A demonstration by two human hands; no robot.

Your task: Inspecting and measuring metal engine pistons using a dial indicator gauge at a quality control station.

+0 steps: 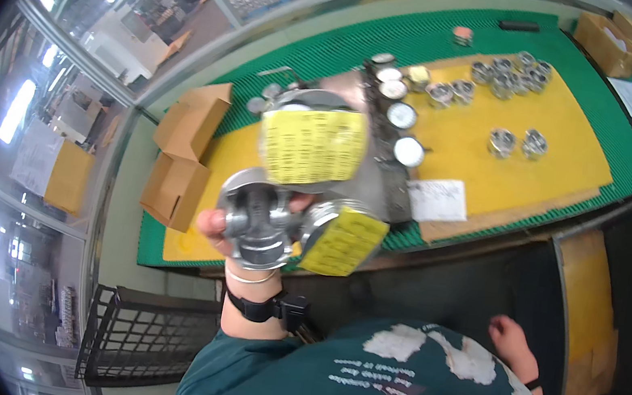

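My left hand [223, 226] is raised close to the camera and grips a heavy silver metal valve body [268, 219]. The valve has round flanged ends, and yellow stickers [312, 145] cover two of its faces. A black wrist strap and a thin band sit on that forearm. My right hand [511, 339] hangs low beside my body, below the bench edge, holding nothing, its fingers loosely curled. Behind the valve, on the bench, a row of round white-faced gauges [401, 117] stands on a metal fixture.
A green ribbed mat [405, 39] covers the bench, with yellow sheets [555, 127] on it carrying several small silver fittings [510, 73]. Folded cardboard boxes [185, 152] lie at the bench's left end. A white paper [437, 199] lies near the front edge. A black wire crate [140, 335] stands on the floor.
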